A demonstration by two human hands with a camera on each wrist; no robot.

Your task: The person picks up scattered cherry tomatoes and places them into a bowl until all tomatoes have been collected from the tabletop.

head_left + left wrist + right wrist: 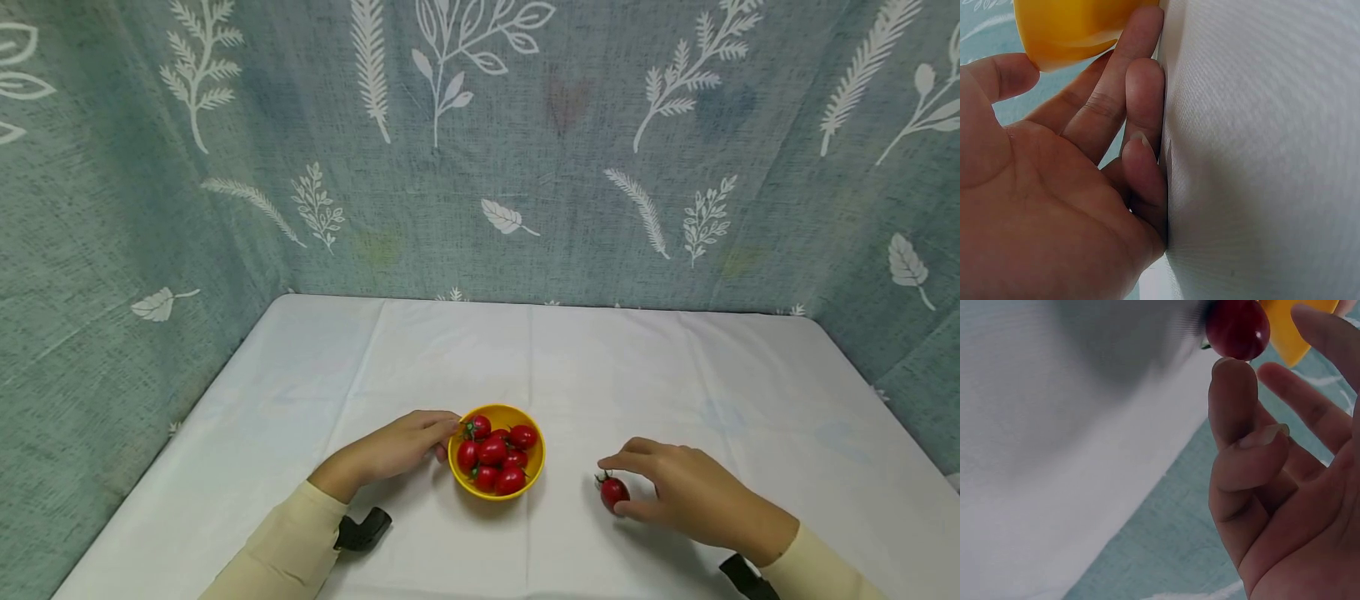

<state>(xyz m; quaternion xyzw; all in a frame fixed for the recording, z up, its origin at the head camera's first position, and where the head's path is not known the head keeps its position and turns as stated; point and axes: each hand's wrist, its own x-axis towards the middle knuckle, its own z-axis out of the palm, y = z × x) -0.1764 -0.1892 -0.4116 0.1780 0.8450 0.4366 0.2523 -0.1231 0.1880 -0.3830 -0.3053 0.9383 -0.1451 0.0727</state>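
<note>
A yellow bowl (452, 468) holds several red cherry tomatoes (492, 451), some with green stems. At the bowl's left side is my left hand (401, 446). In the left wrist view its thumb meets the bowl's edge, with other fingers (1141, 34) low along the bowl's side by the cloth. To the right, a single cherry tomato (614, 492) lies on the white cloth, stem towards the left. My right hand (686, 487) is around it with thumb and index finger spread. The right wrist view shows the tomato (1238, 328) just beyond a fingertip, the thumb apart from it.
A white cloth (600, 358) covers the table. Grey-green curtains (465, 225) with white leaf prints hang behind it and at both sides. Black wrist mounts (363, 529) sit by both cream sleeves (281, 546).
</note>
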